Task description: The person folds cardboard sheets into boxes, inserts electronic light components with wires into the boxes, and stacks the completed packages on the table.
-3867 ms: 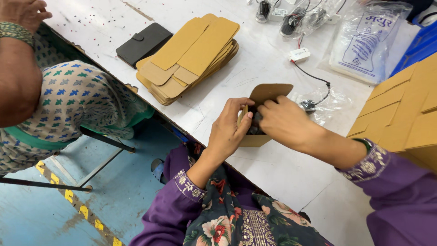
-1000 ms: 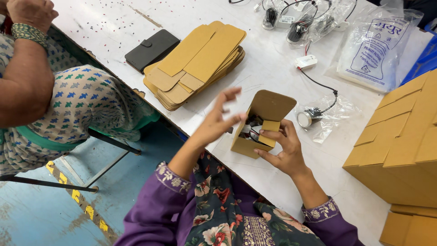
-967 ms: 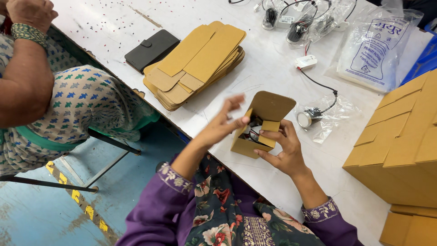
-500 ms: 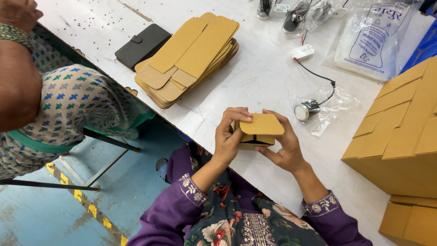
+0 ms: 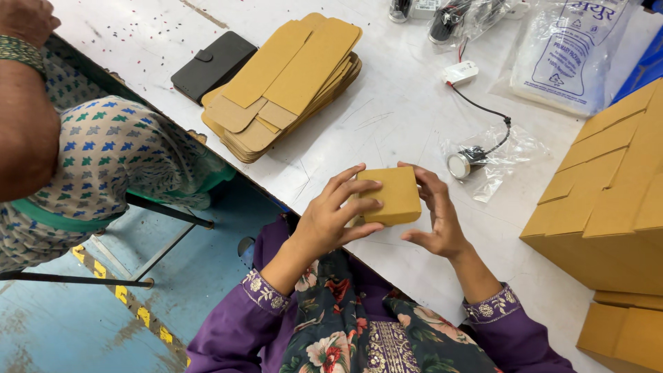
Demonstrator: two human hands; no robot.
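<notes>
**Small closed box held between both hands**

A small brown cardboard box [image 5: 391,195], flaps shut, sits just above the white tabletop [image 5: 387,117] near its front edge, held between the person's two hands. The left hand [image 5: 330,220] is at the box's 9 o'clock side, fingers half curled, fingertips lying across the top face and the near-left edge. The right hand [image 5: 436,215] is at its 3 o'clock side, fingers loosely bent against the right wall, thumb towards the underside. Neither hand is clenched; both press lightly inward.

By its look, the box is thin folded card: light, fairly stiff along the creases, but apt to dent in the middle of a face if squeezed. The matt surface should not slip. Holding it by opposite side walls near the corners, as here, seems the safest way. Whether anything inside adds weight cannot be seen.

At 11 o'clock from the box lies a stack of flat, unfolded blanks [image 5: 290,83], with a dark wallet-like case [image 5: 213,63] just beyond its left end. At 2 o'clock a small round lamp part [image 5: 458,164] on a thin black wire lies in a clear bag. At 3 o'clock stand large cartons [image 5: 601,200]. Another person's arm [image 5: 24,131] shows at 9 o'clock, well apart.
</notes>
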